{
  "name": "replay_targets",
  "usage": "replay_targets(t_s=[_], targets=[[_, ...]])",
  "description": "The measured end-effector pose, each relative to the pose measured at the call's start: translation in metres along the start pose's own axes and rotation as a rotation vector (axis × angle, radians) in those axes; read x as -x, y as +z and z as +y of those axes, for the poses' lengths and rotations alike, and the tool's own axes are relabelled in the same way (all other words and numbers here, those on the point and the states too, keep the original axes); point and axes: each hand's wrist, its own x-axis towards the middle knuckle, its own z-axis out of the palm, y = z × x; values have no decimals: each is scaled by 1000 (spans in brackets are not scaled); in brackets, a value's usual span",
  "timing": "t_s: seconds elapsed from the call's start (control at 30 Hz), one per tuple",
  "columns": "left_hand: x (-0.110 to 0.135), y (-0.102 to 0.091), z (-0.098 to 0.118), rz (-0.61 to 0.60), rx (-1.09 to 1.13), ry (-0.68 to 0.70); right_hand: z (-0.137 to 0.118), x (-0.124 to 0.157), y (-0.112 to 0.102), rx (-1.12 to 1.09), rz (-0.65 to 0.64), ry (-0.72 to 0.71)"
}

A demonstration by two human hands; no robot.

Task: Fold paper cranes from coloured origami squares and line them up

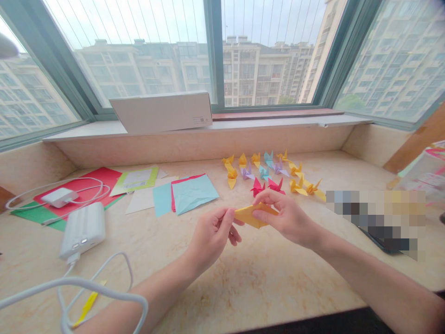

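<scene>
A folded piece of yellow origami paper (255,220) is held up between my two hands, above the stone counter. My left hand (219,226) pinches its left tip between thumb and forefinger, the other fingers curled below. With thumb on the near face and fingers over the top edge, my right hand (283,214) grips its right part. Just beyond my right hand sit red paper cranes (257,187). Behind them stand several yellow cranes (232,177), blue cranes (264,173) and purple cranes (247,172).
Light blue paper sheets (194,192) lie left of my hands. A white power bank (83,229), a charger (60,197) and looping white cables (104,284) occupy the left side. A white box (163,111) leans on the sill. A blurred dark object (382,236) lies at right.
</scene>
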Motion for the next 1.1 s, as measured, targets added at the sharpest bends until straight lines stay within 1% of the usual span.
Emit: replay_targets(t_s=[0.13, 0.37, 0.47, 0.6, 0.7, 0.8, 0.87, 1.1], targets=[[-1, 1, 4, 40, 60, 9, 1, -1, -2, -100, -35, 22], [-1, 1, 3, 30, 79, 33, 2, -2, -4, -207, -68, 20], [1, 0, 2, -26, 1, 44, 2, 0, -3, -170, -100, 10], [2, -2, -5, -167, -209, 30, 0, 4, 0, -119, -160, -4], [2, -3, -10, -197, -267, 17, 0, 5, 2, -66, -116, -14], [3, -2, -11, -179, -188, 15, 1, 4, 3, -27, -35, -18], [3, -1, -11, -181, -155, 18, 1, 3, 3, -27, -4, -8], [4, -1, -8, -227, -213, 68, -7, 3, -2, 11, -25, 17]])
